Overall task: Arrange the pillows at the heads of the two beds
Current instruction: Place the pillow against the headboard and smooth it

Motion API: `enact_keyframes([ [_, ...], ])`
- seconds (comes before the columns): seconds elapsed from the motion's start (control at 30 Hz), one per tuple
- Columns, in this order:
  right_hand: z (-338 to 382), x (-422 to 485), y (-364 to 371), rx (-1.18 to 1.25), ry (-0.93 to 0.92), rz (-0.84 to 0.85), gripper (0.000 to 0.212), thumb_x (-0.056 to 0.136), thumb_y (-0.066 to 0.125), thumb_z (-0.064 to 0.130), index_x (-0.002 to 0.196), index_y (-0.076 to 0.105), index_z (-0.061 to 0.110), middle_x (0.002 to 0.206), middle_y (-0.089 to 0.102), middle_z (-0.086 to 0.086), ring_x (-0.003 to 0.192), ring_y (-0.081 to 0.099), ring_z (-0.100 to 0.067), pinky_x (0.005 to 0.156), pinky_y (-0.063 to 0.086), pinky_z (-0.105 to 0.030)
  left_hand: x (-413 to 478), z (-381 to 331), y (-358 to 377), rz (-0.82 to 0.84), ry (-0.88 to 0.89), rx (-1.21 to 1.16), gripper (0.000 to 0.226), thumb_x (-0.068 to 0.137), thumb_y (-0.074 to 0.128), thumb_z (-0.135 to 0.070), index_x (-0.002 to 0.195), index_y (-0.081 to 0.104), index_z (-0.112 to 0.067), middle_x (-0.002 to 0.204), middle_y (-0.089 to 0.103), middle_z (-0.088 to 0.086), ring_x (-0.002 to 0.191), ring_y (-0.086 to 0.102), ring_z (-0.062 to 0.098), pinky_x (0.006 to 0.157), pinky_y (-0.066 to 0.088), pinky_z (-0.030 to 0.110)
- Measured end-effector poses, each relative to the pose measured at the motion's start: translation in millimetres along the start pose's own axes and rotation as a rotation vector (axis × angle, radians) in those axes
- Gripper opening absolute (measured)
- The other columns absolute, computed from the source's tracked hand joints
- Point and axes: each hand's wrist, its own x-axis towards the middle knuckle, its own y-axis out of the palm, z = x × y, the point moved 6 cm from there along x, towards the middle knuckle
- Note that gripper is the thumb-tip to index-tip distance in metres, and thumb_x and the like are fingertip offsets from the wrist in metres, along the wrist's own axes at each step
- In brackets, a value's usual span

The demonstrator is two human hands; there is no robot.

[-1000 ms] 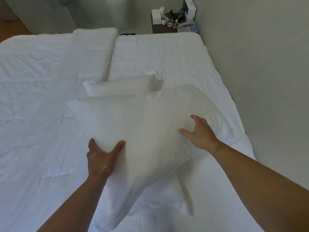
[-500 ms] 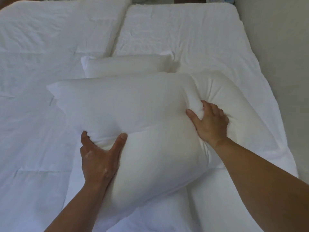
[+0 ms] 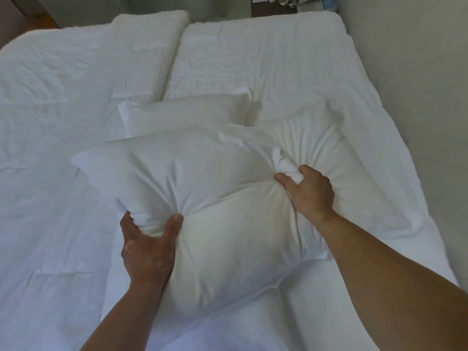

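Both hands bunch the front pillow (image 3: 215, 198): left hand (image 3: 148, 245) & right hand (image 3: 310, 192), fingers clenched in fabric, prob. for a firm hold to shift it.

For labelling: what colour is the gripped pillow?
Plain white pillow, no pattern; head view.

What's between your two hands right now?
In the head view, only the near pillow spans the stretch between the left hand and the right hand; each grip bunches its fabric. The second pillow lies beyond it.
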Motion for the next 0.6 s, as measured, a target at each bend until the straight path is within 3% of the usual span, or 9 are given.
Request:
enact_keyframes([
  [0.17,9.6,-30.6,-52.6,0.174,0.085,-0.041,0.054,0.075,0.073,0.062,0.06,0.04,0.022,0.06,0.054,0.005,0.068,0.059,-0.03,0.06,0.046,-0.038,-21.3,-32.2,-19.4,-0.014,0.072,-0.069,0.082,0.071,0.08,-0.042,0.139,0.039,-0.024,0.13,0.059,0.006,0.118,0.054,0.032,0.096,0.038,0.039],
  [0.3,15.9,-71.5,-101.7,0.284,0.143,-0.136,0.053,0.076,0.076,0.055,0.058,0.038,0.024,0.056,0.05,0.006,0.057,0.053,-0.023,0.056,0.044,-0.037,-25.6,-61.5,-34.8,0.035,0.181,-0.085,0.077,0.069,0.08,-0.039,0.136,0.044,-0.027,0.123,0.061,0.0,0.114,0.056,0.029,0.094,0.042,0.039],
  [0.47,3.0,-145.0,-163.3,0.336,0.285,-0.257,0.052,0.078,0.076,0.053,0.06,0.042,0.019,0.057,0.055,0.003,0.054,0.054,-0.019,0.057,0.047,-0.037,-26.9,-102.6,-32.0,0.203,0.345,-0.055,0.077,0.069,0.082,-0.037,0.136,0.046,-0.024,0.123,0.064,0.007,0.112,0.059,0.032,0.091,0.044,0.039],
  [0.6,-19.6,-219.9,-198.0,0.347,0.446,-0.349,0.048,0.079,0.074,0.056,0.071,0.057,0.012,0.068,0.066,0.001,0.067,0.063,-0.02,0.066,0.052,-0.039,-41.7,-126.2,-1.2,0.402,0.485,-0.014,0.081,0.066,0.081,-0.043,0.136,0.046,-0.024,0.122,0.065,0.004,0.111,0.06,0.029,0.094,0.047,0.044],
])
